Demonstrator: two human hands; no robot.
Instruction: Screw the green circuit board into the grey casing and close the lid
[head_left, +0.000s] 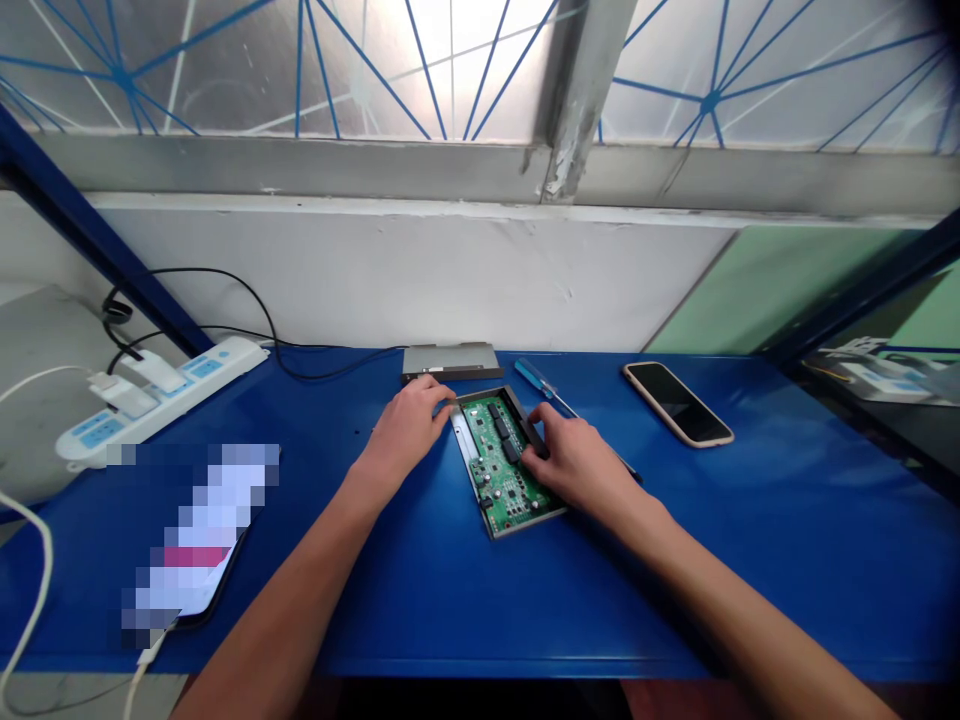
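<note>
A shallow metal case with a green circuit board (499, 455) inside lies face up on the blue table, turned slightly. My left hand (405, 425) pinches the case's far left corner between thumb and fingers. On the opposite side, my right hand (585, 460) is closed over the dark right edge, thumb inside above the board, other fingers partly hidden. Just beyond the case rests a flat grey metal piece (450, 362) with a dark front edge. A screwdriver (534, 378) with a blue handle lies behind my right hand, which hides part of its shaft.
At the left, a white power strip (202, 370) holds plugged-in chargers, and a black cable (259, 295) runs along the wall. A lit phone (217, 550) with a white cable lies at front left. Another phone (679, 405) lies at right. Blue frame posts flank the table (450, 610).
</note>
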